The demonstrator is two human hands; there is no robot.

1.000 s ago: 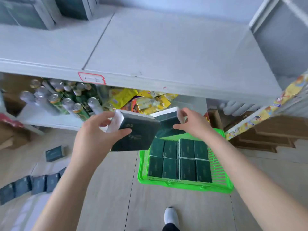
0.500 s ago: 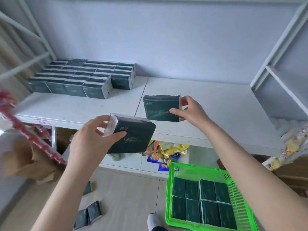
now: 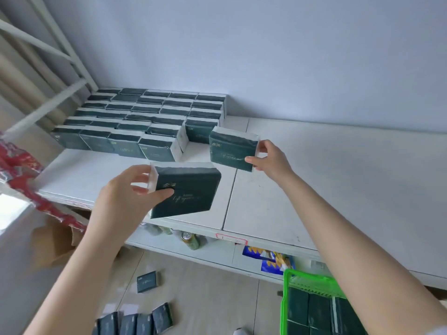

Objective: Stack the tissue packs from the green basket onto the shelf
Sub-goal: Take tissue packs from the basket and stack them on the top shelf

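- Dark green tissue packs fill both hands, one pack each, held above the white shelf (image 3: 338,180) in the middle of the frame.
- Left hand (image 3: 121,201), centre left: fingers curled around the white short end of a tissue pack (image 3: 186,189), thumb pressed flat on its dark face. The pack is tilted, with its lower corner past the shelf's front edge.
- Right hand (image 3: 271,157), centre right: a pinch with thumb and fingertips on the right-hand end of a second pack (image 3: 231,151), the other fingers loosely bent. This pack stands upright, just beside the rows already on the shelf; whether it touches the shelf top cannot be told.
- Rows of packs (image 3: 135,122) stand close together on the shelf in the upper left, against the wall.
- Green basket (image 3: 312,284) sits at the lower right on the floor, with more packs inside, partly hidden by the right forearm.
- Loose packs (image 3: 135,322) lie on the floor at the bottom left.
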